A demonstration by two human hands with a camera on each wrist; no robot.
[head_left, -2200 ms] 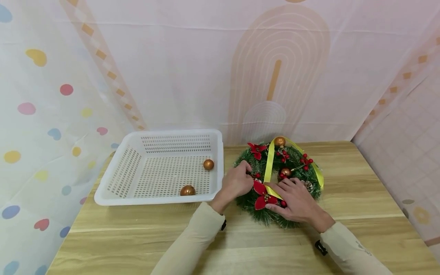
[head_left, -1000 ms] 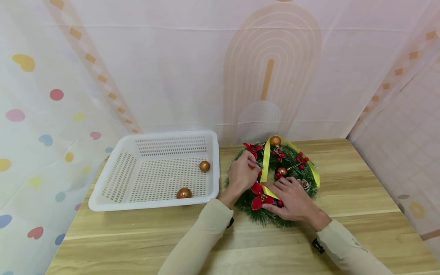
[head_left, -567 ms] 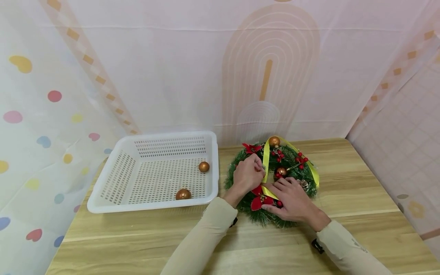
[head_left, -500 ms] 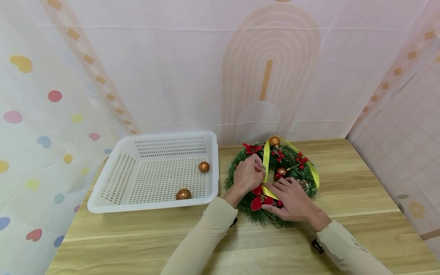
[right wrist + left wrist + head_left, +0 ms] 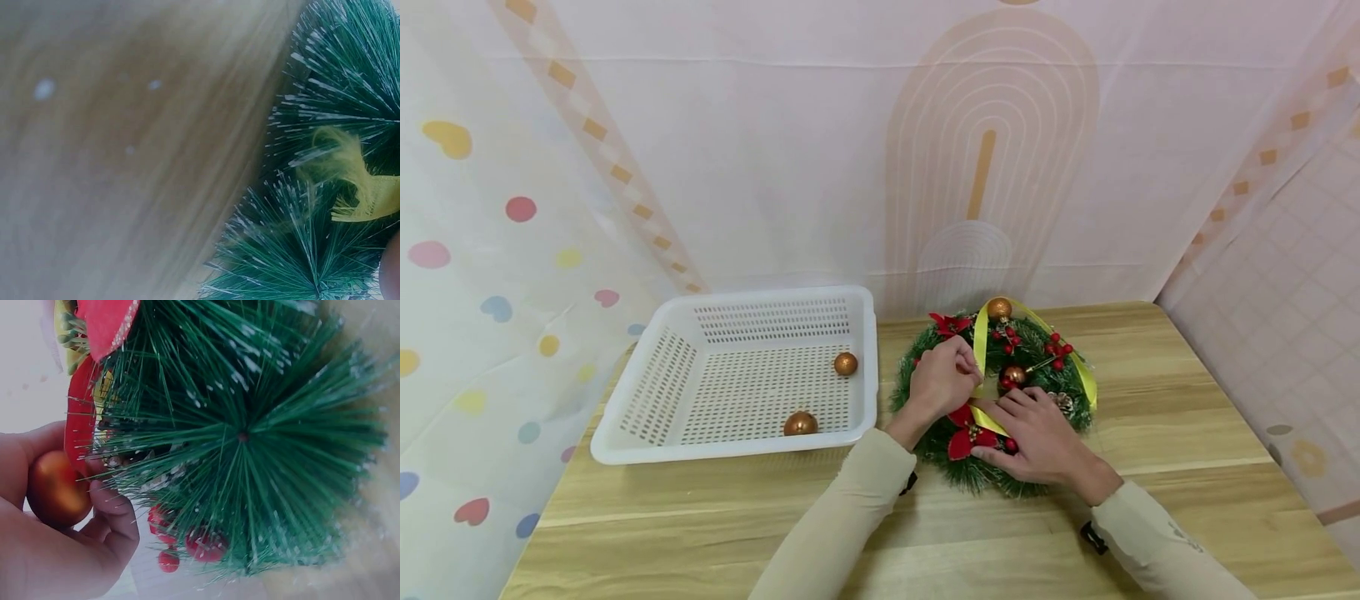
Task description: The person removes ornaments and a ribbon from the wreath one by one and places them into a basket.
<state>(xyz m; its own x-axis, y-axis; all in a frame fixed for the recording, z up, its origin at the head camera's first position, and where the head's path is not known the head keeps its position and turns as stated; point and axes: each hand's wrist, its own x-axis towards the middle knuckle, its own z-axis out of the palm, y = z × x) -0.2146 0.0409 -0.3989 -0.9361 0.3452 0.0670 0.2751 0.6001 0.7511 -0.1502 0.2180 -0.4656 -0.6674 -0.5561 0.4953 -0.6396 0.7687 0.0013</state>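
Note:
A green Christmas wreath [image 5: 966, 475] lies on the table, trimmed with red poinsettias [image 5: 960, 444], red berries, pinecones and copper baubles. Above its left side, my left hand [image 5: 938, 383] pinches a shiny copper bauble [image 5: 59, 490] between curled fingers, right beside a red petal and the pine needles. In the head view that bauble is mostly hidden behind the fingers. My right hand [image 5: 1037, 437] rests on the front right of the ring with fingers extended, index finger at the yellow ribbon [image 5: 981, 342] and thumb by the lower poinsettia.
Left of the wreath stands a white perforated plastic basket [image 5: 730, 452], holding a glittery copper bauble [image 5: 846, 363] and a larger smooth one [image 5: 801, 423]. Wood-grain tabletop [image 5: 1037, 542] spreads around both. A patterned cloth backdrop [image 5: 775, 167] rises behind the table.
My left hand has moved rightward over the wreath, from its left edge toward the ribbon, then nearly stopped. The right hand stays in place on the wreath. The head view has shifted slightly.

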